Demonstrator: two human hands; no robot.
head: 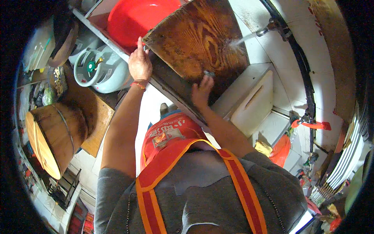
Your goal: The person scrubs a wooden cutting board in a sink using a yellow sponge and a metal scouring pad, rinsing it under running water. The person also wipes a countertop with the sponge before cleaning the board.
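Note:
A wet wooden board (201,38) with dark grain lies tilted over a sink, and water from a tap (263,31) splashes on its right part. My left hand (140,63) rests at the board's left corner, fingers extended along the edge; whether it grips the board is unclear. Over the board's lower part is my right hand (203,89), blurred, with a small grey object (209,73), perhaps a metal scourer, under its fingertips. A red plastic basin (131,22) stands behind the board, partly hidden by it.
A white cutting board (252,102) with a slot leans at the sink's right. Left of the sink stands a pale gas cylinder (112,71). A wooden barrel (62,125) with a lid is at the far left. Black piping (304,64) and a red-handled valve (314,125) run along the tiled wall.

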